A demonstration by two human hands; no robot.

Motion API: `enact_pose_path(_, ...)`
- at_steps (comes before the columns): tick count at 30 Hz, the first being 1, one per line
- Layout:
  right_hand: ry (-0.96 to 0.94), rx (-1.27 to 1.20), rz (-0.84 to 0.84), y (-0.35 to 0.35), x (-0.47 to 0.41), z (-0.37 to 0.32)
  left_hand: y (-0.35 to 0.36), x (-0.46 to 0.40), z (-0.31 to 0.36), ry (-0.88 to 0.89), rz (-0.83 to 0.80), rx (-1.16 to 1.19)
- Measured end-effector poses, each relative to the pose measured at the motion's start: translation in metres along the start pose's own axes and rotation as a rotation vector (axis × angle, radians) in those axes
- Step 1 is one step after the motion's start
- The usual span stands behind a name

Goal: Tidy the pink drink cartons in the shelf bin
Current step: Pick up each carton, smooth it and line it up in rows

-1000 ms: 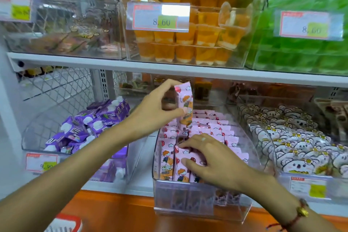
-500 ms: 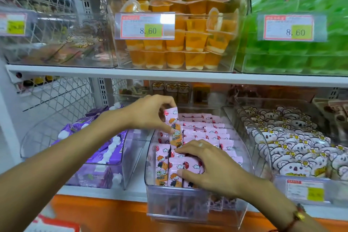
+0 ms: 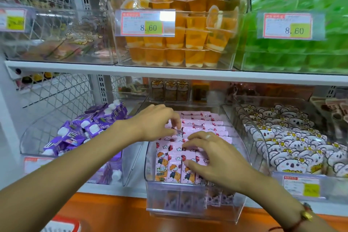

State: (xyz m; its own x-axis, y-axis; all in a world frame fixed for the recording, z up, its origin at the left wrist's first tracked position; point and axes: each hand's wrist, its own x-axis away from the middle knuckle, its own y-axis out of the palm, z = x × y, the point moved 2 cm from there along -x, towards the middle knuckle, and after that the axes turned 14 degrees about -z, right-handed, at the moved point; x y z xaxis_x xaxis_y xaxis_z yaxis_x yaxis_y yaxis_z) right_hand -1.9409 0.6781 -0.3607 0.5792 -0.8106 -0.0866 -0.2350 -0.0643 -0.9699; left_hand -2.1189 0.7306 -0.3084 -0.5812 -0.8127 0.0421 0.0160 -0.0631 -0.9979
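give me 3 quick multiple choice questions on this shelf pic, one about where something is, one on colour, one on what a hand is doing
1. Which bin sits directly left of the clear bin holding the pink drink cartons?
A. the purple drink packs
B. the koala-face snack packs
C. the orange jelly cups

2. What colour are the packs in the top-right bin?
A. purple
B. green
C. pink

3. What is the right hand doing?
A. holding a carton up above the bin
B. hanging idle below the shelf
C. resting on the front rows of cartons, thumb against one carton's face

Answers:
1 A: the purple drink packs fill the bin to the left, and the koala-face snack packs lie to the right.
2 B: the green packs sit behind the right 8.60 price tag.
3 C: its fingers spread over the cartons, while the left hand touches those farther back.
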Motion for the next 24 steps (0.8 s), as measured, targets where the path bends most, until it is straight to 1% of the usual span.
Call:
enact_pose_path(3, 0.038, -0.012, -0.011, -0.002, 0.004, 0.001, 0.006, 0.004, 0.008, 0.023, -0.059, -0.005)
enact_pose_path(8, 0.076, 0.016, -0.04, 0.001, 0.005, -0.005, 0.016, -0.002, 0.019, -0.016, -0.122, -0.181)
enact_pose_path(10, 0.088, 0.002, -0.04, 0.001, 0.006, -0.006, 0.014, -0.002, 0.02, -0.025, -0.098, -0.176)
enact_pose_path(12, 0.098, -0.014, -0.029, 0.001, 0.007, -0.005, 0.011, 0.002, 0.018, -0.026, -0.039, -0.129)
enact_pose_path(14, 0.099, -0.019, -0.019, 0.0, 0.008, -0.004, 0.008, 0.01, 0.016, -0.041, 0.048, -0.037)
enact_pose_path(15, 0.098, -0.018, -0.02, 0.0, 0.008, -0.003, 0.007, 0.015, 0.015, -0.055, 0.125, 0.047)
enact_pose_path(17, 0.101, -0.017, -0.023, -0.001, 0.008, -0.003, 0.006, 0.027, 0.012, -0.085, 0.329, 0.298)
enact_pose_path(19, 0.104, -0.044, 0.017, -0.003, 0.008, -0.005, 0.006, 0.037, 0.011, -0.077, 0.505, 0.626)
enact_pose_path(20, 0.106, -0.089, 0.068, -0.006, 0.008, -0.007, 0.006, 0.042, 0.013, -0.062, 0.58, 0.76)
enact_pose_path(21, 0.105, -0.169, 0.128, -0.008, 0.008, -0.011, 0.006, 0.047, 0.017, -0.046, 0.655, 0.846)
enact_pose_path(23, 0.076, -0.395, 0.212, -0.013, 0.007, -0.02, 0.007, 0.055, 0.028, 0.003, 0.772, 0.922)
enact_pose_path(24, 0.044, -0.498, 0.219, -0.014, 0.006, -0.026, 0.008, 0.059, 0.034, 0.031, 0.809, 0.946)
